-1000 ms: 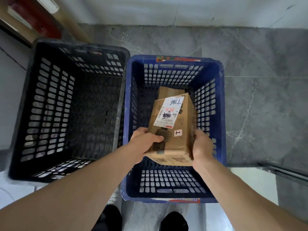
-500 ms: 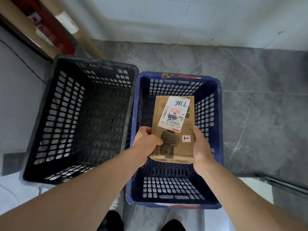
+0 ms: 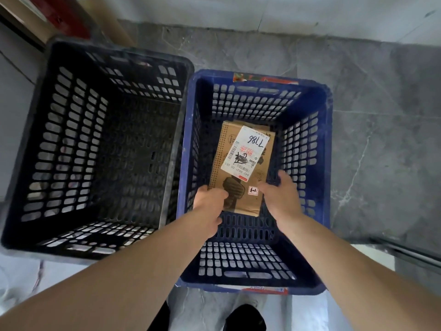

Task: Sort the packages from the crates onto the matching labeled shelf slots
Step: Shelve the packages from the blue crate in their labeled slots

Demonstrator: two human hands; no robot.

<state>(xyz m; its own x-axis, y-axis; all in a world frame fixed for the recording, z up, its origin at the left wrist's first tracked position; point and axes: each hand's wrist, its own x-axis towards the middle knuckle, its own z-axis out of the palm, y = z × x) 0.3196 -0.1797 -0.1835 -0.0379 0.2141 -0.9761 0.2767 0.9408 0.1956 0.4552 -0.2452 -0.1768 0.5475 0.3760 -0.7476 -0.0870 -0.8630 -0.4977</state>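
The box (image 3: 259, 174) lies flat inside the blue crate (image 3: 250, 101), its white label (image 3: 245, 151) facing up with a handwritten number. The left hand (image 3: 210, 199) grips the box's near-left corner, thumb laid over the top face. The right hand (image 3: 282, 194) is at the near-right corner with fingers spread and relaxed, the thumb reaching over the top by a small sticker; whether it touches the cardboard is unclear. A black crate (image 3: 71, 139) stands just beside the blue one on the grey floor (image 3: 370, 115).
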